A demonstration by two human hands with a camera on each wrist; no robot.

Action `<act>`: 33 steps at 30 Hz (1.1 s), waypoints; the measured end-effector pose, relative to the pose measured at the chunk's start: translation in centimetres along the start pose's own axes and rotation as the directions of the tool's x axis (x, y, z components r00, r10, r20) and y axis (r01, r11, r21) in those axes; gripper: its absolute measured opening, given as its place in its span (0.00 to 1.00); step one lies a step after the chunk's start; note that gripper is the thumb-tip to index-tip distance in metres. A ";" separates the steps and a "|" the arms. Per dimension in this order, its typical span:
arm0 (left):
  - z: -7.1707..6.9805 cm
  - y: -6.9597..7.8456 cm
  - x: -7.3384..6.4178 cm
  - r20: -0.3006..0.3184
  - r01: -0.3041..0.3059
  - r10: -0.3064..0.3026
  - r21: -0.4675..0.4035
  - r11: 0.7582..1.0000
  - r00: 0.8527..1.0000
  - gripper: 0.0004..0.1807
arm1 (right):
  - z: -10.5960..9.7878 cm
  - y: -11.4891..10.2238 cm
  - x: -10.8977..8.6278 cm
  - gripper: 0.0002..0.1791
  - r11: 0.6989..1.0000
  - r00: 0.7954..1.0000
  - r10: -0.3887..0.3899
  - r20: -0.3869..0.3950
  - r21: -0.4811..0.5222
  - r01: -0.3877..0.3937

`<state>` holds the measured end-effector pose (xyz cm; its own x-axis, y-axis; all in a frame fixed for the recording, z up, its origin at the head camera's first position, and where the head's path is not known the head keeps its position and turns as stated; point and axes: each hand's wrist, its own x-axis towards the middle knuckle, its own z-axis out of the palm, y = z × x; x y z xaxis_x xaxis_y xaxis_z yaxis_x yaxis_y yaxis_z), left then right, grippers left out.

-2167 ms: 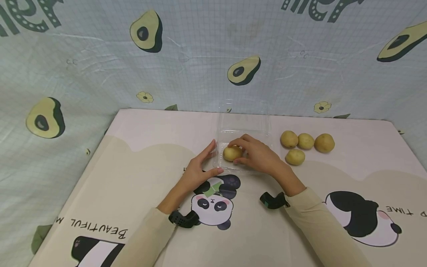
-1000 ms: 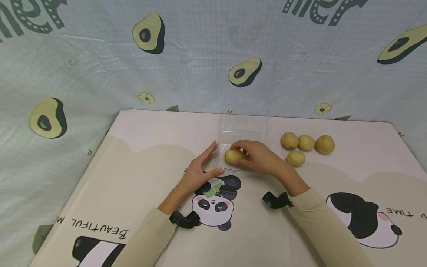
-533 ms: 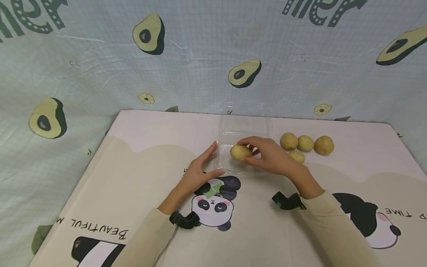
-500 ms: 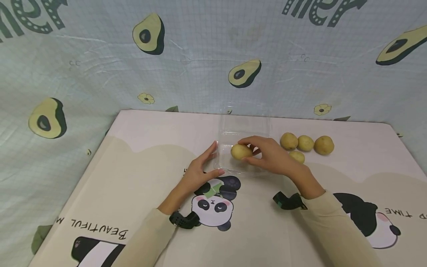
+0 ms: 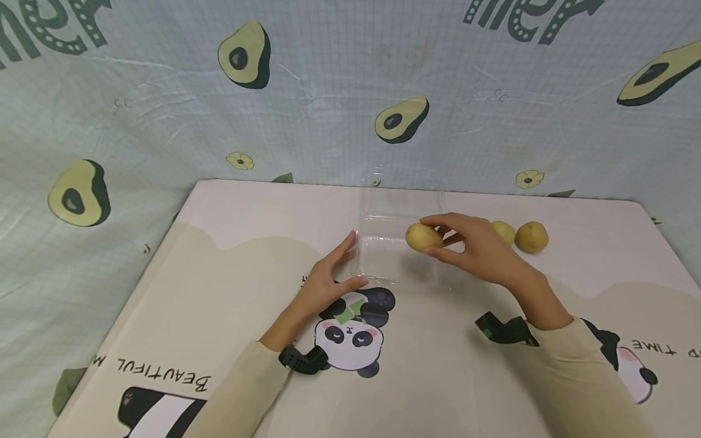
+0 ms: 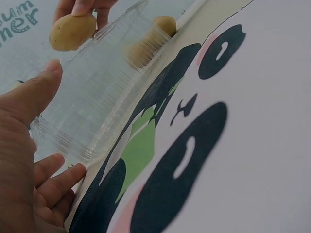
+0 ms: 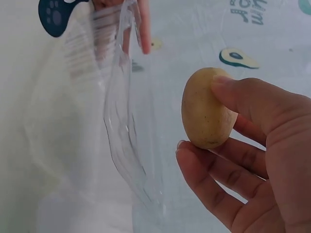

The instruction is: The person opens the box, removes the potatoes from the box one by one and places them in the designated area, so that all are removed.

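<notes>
My right hand (image 5: 484,250) pinches a yellow potato (image 5: 424,237) between thumb and fingers, above the right side of a clear plastic clamshell box (image 5: 378,263). In the right wrist view the thumb lies on the upper end of the potato (image 7: 208,109), with fingertips under it; the box wall (image 7: 116,121) stands to its left. My left hand (image 5: 324,281) rests at the box's left side, fingers straight and thumb spread toward the near corner. The left wrist view shows that hand (image 6: 29,126) beside the ribbed box wall (image 6: 92,107), the lid of which stands open at the back.
To the right of the box lie more potatoes (image 5: 532,237), partly hidden behind my right hand. A panda-printed mat (image 5: 350,340) covers the table. Behind it hangs a cloth (image 5: 317,121) with avocado prints. Each wrist carries a black camera band (image 5: 303,360).
My right hand has lifted the potato from inside the box and carried it up and to the right. It now covers some potatoes on the table. My left hand has stayed at the box.
</notes>
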<state>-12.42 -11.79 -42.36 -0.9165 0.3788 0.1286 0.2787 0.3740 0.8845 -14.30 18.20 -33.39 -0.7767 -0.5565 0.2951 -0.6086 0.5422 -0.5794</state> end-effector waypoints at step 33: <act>0.0 0.1 -0.2 -0.004 -0.003 0.003 -0.002 1.000 1.000 0.48 | -6.1 3.4 -7.3 0.30 0.975 0.984 0.112 -0.140 -0.178 -0.136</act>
<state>-12.21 -11.80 -42.30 -0.9168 0.3764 0.1332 0.2809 0.3710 0.8851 -11.70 27.96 -32.89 -0.8547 -0.3993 0.3317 -0.5167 0.7160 -0.4695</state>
